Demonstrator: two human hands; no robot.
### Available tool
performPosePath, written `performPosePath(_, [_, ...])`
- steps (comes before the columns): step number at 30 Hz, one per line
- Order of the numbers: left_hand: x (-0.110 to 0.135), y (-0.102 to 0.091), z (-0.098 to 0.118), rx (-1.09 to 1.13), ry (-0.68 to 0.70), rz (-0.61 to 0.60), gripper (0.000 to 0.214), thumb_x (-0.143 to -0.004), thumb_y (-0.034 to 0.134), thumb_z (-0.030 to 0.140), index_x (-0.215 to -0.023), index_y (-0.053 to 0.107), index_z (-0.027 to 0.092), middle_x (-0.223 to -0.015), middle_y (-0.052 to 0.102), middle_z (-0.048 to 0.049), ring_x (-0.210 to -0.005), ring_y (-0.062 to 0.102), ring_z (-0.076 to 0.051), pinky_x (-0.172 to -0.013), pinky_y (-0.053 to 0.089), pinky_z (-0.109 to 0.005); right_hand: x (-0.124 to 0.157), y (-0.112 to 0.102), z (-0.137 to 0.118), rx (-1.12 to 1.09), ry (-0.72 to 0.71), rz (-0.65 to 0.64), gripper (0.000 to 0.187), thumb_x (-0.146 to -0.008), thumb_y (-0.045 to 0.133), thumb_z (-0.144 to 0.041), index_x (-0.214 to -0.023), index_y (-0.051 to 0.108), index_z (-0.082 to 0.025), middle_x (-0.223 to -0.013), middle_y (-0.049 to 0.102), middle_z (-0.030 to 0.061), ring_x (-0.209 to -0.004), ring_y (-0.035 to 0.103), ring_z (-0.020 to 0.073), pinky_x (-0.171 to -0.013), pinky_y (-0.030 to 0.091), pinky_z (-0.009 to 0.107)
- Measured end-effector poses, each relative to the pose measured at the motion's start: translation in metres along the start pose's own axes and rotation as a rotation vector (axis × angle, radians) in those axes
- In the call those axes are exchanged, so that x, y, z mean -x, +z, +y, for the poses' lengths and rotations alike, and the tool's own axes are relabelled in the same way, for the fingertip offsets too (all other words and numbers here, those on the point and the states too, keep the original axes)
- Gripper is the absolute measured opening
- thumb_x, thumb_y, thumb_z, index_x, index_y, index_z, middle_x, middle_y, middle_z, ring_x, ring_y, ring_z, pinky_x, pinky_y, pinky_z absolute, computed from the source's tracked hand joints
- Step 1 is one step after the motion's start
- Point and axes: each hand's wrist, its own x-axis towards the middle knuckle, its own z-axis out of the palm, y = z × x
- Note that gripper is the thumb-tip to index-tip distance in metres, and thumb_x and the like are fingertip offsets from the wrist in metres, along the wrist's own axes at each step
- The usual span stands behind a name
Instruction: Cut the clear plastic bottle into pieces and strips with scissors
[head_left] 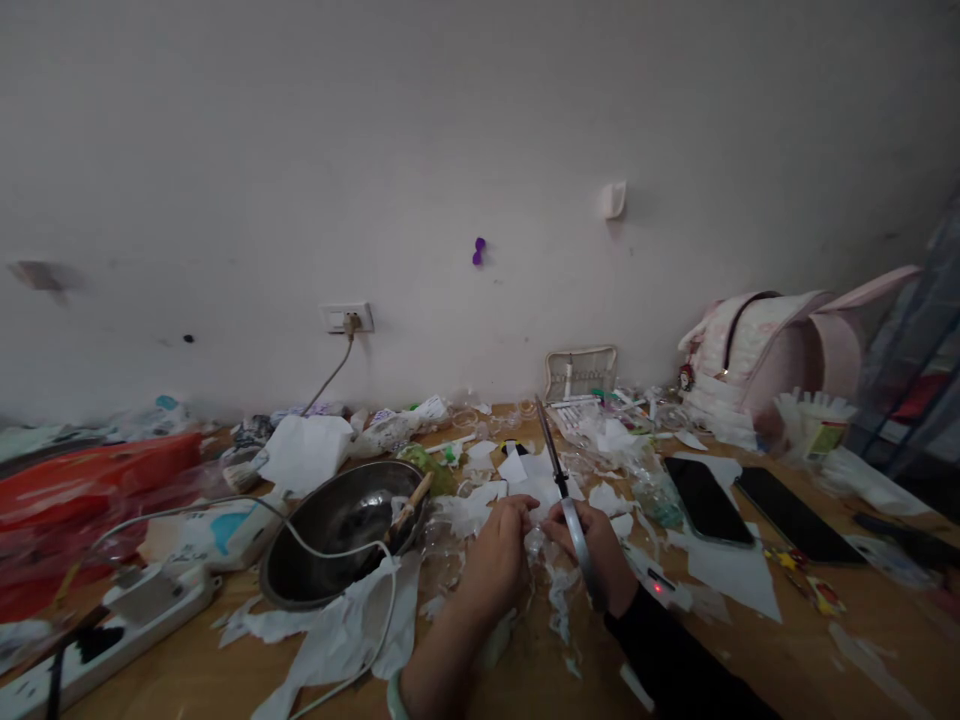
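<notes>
My left hand [499, 550] is closed near the middle of the table, fingertips pinched together beside crumpled clear plastic [538, 548]. What sits in that pinch is too small to make out. My right hand [598, 550] is also closed, its fingertips nearly meeting the left ones. Against it lies a long thin tool [574, 525] with a narrow dark end pointing at the wall and a silver curved lower part; its exact kind does not show. Strips of thin white and clear material [561, 605] trail below the hands. White paper scraps [525, 468] lie just beyond them.
Left of the hands stands a dark metal bowl [330, 560], with a white cable [300, 548] crossing it. A power strip [112, 640] and red plastic [97, 480] lie farther left. Two phones [709, 502] and a pink-white backpack [780, 355] are at right.
</notes>
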Motion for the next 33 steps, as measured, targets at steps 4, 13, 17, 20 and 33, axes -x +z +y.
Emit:
performPosePath(4, [-0.002,0.0,-0.002,0.056,-0.052,0.092,0.022,-0.085,0.03,0.006,-0.092,0.046,0.02,-0.103,0.064,-0.012,-0.094,0.063,-0.02,-0.079,0.05,-0.036,-0.001,-0.001,0.0,-0.028,0.049,-0.014,0.033,-0.057,0.059,-0.052,-0.063,0.049,-0.02,-0.044,0.038,-0.0063,-0.038,0.029,0.0092,-0.038,0.024,0.023])
performPosePath(13, [-0.005,-0.005,-0.001,0.023,0.045,0.051,0.016,-0.086,0.042,0.012,-0.083,0.054,0.021,-0.098,0.068,-0.0083,-0.093,0.064,-0.019,-0.08,0.051,-0.034,0.003,-0.001,-0.006,0.011,-0.04,0.062,0.032,-0.052,0.067,-0.046,-0.058,0.053,-0.018,-0.054,0.048,-0.0017,-0.053,0.041,0.0129,-0.053,0.037,0.026])
performPosePath(17, [-0.004,-0.002,-0.003,-0.04,0.085,0.049,0.021,-0.083,0.039,0.006,-0.086,0.055,0.02,-0.098,0.066,-0.0099,-0.092,0.062,-0.02,-0.079,0.052,-0.034,0.005,0.0,-0.003,0.032,-0.059,0.061,0.029,-0.055,0.064,-0.045,-0.06,0.053,-0.018,-0.056,0.048,-0.001,-0.055,0.043,0.0147,-0.053,0.037,0.027])
performPosePath(20, [-0.003,0.001,-0.004,-0.083,0.102,0.041,0.029,-0.078,0.036,0.001,-0.089,0.055,0.019,-0.098,0.065,-0.0097,-0.09,0.061,-0.019,-0.076,0.052,-0.033,0.006,0.001,-0.002,0.06,-0.084,0.062,0.024,-0.056,0.061,-0.041,-0.06,0.052,-0.019,-0.056,0.049,-0.0011,-0.056,0.044,0.0151,-0.054,0.037,0.026])
performPosePath(33, [-0.002,-0.001,0.006,-0.077,0.048,-0.002,0.027,-0.069,0.039,-0.002,-0.084,0.044,0.021,-0.095,0.055,-0.0089,-0.087,0.055,-0.02,-0.075,0.048,-0.034,0.005,0.002,0.003,0.102,-0.056,0.05,0.026,-0.057,0.062,-0.043,-0.06,0.054,-0.019,-0.056,0.051,-0.0007,-0.055,0.045,0.0154,-0.056,0.037,0.029])
